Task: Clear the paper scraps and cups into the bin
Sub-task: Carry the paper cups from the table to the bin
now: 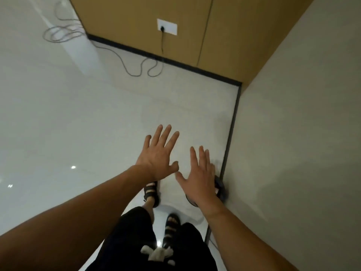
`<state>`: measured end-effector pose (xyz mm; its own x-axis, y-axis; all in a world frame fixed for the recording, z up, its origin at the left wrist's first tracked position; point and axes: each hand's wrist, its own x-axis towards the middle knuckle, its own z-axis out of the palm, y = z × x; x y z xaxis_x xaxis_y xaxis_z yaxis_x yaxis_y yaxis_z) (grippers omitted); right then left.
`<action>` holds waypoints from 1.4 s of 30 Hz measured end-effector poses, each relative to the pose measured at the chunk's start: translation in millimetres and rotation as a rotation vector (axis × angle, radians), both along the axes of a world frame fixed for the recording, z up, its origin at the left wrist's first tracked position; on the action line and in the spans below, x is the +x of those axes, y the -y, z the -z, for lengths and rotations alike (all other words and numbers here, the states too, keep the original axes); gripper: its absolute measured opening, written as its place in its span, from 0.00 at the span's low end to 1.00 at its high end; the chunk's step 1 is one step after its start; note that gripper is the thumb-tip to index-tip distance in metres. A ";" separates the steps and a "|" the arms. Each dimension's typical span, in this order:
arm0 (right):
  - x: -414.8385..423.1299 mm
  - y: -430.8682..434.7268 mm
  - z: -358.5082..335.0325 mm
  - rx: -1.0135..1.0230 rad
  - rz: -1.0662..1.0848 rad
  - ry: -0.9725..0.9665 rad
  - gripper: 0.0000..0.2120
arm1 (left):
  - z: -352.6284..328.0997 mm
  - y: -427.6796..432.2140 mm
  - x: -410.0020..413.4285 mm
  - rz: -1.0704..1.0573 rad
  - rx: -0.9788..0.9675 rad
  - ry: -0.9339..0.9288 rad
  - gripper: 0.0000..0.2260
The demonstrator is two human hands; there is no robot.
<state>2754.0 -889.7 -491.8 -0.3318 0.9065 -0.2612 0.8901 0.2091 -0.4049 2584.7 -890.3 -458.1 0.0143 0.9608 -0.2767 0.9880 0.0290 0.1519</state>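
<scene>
Both my hands are stretched out over a glossy white floor, fingers straight and spread, holding nothing. My left hand is a little farther forward than my right hand. Under my right hand, against the wall, lies a dark round object. The hand hides most of it, so I cannot tell whether it is the bin. No paper scraps or cups are in view.
My feet in black sandals stand just below the hands. A grey wall runs close along the right. Ahead, a wooden panel wall holds a white socket. A grey cable trails from it in loops across the floor.
</scene>
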 end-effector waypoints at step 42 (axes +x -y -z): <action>-414.8 820.3 -99.9 0.222 -1.796 -0.110 0.39 | -90.0 999.0 -128.6 -2.088 0.168 -0.083 0.39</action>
<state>2339.2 -1709.9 -392.0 -0.8448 -0.5236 -0.1101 -0.4807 0.8331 -0.2737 2456.0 -1889.2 -368.0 -0.8728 -0.4648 -0.1487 -0.4879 0.8396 0.2389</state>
